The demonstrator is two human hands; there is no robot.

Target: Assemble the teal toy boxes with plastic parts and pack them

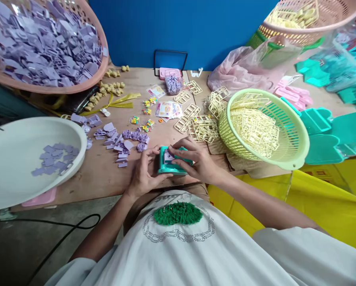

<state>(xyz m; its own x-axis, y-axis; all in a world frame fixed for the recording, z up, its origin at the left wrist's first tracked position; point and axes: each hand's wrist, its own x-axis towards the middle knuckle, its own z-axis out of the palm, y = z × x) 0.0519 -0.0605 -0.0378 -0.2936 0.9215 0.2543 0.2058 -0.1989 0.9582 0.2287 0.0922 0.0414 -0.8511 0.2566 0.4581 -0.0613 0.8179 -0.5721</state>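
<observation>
At the table's front edge I hold a teal plastic case (173, 171) with a raised rim. My left hand (144, 172) grips its left side, fingers at the far corner and thumb along the near edge. Inside the case, at its left, sits a small purple plastic part (167, 156). My right hand (196, 159) reaches over the case from the right, its fingertips pressed on the purple part; whether they pinch it I cannot tell. The right part of the case is hidden under that hand. Loose purple parts (118, 143) lie just beyond my left hand.
A white basin (84, 139) with flat purple pieces stands left; above it is a pink basket (105, 67) of purple parts. A light-green basket (297, 135) of cream frames stands right, beside teal cases (322, 149). Printed cards (166, 109) and tiny colourful pieces (148, 102) lie mid-table.
</observation>
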